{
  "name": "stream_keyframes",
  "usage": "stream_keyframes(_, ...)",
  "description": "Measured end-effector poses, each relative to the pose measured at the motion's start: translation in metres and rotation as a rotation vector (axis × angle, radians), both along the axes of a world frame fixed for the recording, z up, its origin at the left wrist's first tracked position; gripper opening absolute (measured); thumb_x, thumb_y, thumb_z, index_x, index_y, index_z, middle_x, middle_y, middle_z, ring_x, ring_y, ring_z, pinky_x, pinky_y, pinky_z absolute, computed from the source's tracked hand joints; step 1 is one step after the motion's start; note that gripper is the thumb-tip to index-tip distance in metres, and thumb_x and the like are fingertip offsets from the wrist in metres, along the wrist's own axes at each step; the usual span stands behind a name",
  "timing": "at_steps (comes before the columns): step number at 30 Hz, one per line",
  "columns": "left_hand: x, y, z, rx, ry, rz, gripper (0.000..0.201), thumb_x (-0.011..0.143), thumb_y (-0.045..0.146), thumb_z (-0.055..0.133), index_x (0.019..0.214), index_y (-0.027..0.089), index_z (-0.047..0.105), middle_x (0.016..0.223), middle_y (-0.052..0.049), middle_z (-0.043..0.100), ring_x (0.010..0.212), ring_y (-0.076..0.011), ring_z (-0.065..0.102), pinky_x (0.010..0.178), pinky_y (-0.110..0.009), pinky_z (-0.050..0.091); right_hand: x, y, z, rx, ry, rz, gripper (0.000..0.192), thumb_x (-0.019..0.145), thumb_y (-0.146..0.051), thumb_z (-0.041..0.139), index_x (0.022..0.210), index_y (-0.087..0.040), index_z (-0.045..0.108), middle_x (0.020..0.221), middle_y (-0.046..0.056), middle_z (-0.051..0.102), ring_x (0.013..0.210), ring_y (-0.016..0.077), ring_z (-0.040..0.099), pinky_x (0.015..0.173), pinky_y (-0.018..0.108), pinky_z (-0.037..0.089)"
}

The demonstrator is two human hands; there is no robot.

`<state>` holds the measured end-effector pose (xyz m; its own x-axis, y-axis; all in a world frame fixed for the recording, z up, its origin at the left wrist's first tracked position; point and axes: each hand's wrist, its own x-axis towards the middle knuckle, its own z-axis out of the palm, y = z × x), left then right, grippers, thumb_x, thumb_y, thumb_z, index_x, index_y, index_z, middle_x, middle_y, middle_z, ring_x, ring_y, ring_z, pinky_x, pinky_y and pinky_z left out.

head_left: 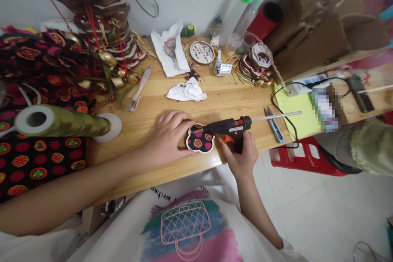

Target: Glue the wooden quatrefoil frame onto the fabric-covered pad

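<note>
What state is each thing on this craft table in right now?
Glue gun: held in right hand, nozzle on the piece.
Flower-shaped fabric piece: flat, pressed by left hand.
Ribbon spool: lying on its side.
Snips: lying unused.
Tissue: crumpled.

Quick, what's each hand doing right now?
Left hand: open, fingers pressing on the flower-shaped fabric piece.
Right hand: closed around the glue gun.
</note>
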<state>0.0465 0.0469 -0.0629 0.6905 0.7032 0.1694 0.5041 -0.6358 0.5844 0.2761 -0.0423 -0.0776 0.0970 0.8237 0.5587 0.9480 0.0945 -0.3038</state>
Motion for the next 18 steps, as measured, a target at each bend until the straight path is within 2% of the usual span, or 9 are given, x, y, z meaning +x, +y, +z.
stream_keyframes(4,0.0,0.0,0.001,0.011,0.024,-0.002,0.065,0.072,0.058,0.075,0.123,0.019,0.06,0.125,-0.013,0.06,0.118,-0.0316,0.051,0.102,-0.049,0.04,0.001,0.0,0.003,-0.071,0.028,-0.01,0.038,0.081,-0.041,0.071,0.108,-0.021,0.053,0.079,0.001,0.06,0.065,0.0155,0.057,0.053,0.027,0.045)
stream_keyframes(12,-0.001,0.0,-0.002,0.026,0.044,0.002,0.069,0.073,0.06,0.074,0.124,0.016,0.059,0.123,-0.015,0.06,0.118,-0.0336,0.052,0.099,-0.053,0.041,0.001,0.008,0.01,-0.091,0.072,0.024,0.034,0.081,-0.04,0.069,0.104,-0.02,0.054,0.076,0.0,0.059,0.061,0.0139,0.053,0.052,0.026,0.043)
stream_keyframes(18,0.0,0.0,0.0,0.027,0.041,0.014,0.065,0.071,0.057,0.076,0.122,0.019,0.061,0.123,-0.014,0.06,0.116,-0.0333,0.052,0.099,-0.053,0.041,0.003,0.015,0.008,-0.134,0.116,-0.029,0.038,0.08,-0.048,0.065,0.103,-0.021,0.054,0.074,-0.001,0.059,0.058,0.0139,0.052,0.05,0.027,0.042)
